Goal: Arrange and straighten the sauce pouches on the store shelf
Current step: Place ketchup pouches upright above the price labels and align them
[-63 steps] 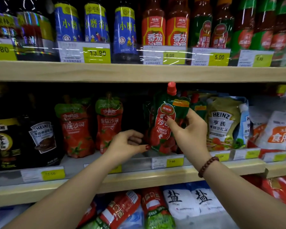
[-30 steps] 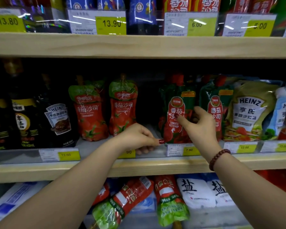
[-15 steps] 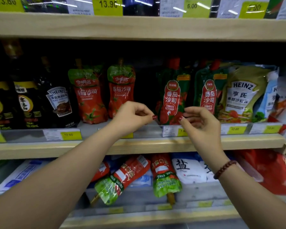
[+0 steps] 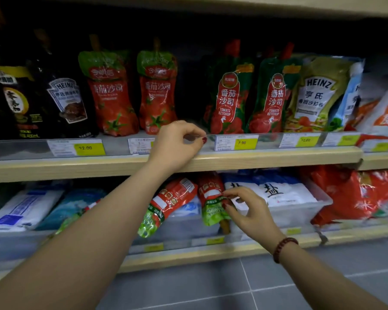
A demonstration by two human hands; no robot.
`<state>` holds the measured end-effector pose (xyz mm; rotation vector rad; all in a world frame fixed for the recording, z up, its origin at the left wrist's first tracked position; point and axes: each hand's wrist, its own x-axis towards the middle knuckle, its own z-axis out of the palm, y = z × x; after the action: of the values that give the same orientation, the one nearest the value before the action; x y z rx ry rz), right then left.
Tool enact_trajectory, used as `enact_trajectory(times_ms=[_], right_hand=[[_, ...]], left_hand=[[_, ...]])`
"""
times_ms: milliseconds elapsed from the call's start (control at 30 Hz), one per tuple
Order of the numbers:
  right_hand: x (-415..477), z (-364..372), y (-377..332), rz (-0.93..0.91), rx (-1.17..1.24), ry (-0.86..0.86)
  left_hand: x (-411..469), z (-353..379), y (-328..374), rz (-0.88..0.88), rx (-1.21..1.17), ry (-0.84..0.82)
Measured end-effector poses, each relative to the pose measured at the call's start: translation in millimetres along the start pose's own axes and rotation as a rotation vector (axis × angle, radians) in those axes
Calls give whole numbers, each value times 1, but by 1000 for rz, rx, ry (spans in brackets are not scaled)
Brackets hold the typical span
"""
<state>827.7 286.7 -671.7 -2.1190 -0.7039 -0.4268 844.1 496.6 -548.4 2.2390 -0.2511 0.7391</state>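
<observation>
my right hand (image 4: pixel 249 211) pinches the upside-down pouch (image 4: pixel 213 202) on the lower shelf's (image 4: pixel 188 259) front edge, long axis steep, spout hanging down. my left hand (image 4: pixel 177 146), loosely curled and empty, rests on the upper shelf edge (image 4: pixel 278 157).

I see price tag (image 4: pixel 141 146) half hidden behind left hand (image 4: pixel 177 146); dark bottles (image 4: pixel 7 101) cut off at left edge; far-right labels (image 4: pixel 348 139) too blurred to read.
</observation>
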Motion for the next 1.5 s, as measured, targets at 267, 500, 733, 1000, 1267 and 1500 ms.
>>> enact_trajectory(times_ms=[267, 500, 733, 1000, 1267, 1500], right_hand=[[-19, -2, 11, -65, -253, -176], [-15, 6, 14, -213, -408, -263], [-6, 10, 8, -344, -433, -111], [14, -10, -26, -413, -367, 104], [67, -51, -85, -14, -4, 101], [109, -77, -130, 184, 386, 56]], left_hand=[[-5, 8, 2, 28, 40, 88], [-7, 10, 0, 87, 66, 105], [-7, 7, -3, 110, 47, 87], [0, -17, 6, 37, -17, -138], [2, -36, 8, -71, -346, -108], [-7, -55, 8, -100, -515, -148]])
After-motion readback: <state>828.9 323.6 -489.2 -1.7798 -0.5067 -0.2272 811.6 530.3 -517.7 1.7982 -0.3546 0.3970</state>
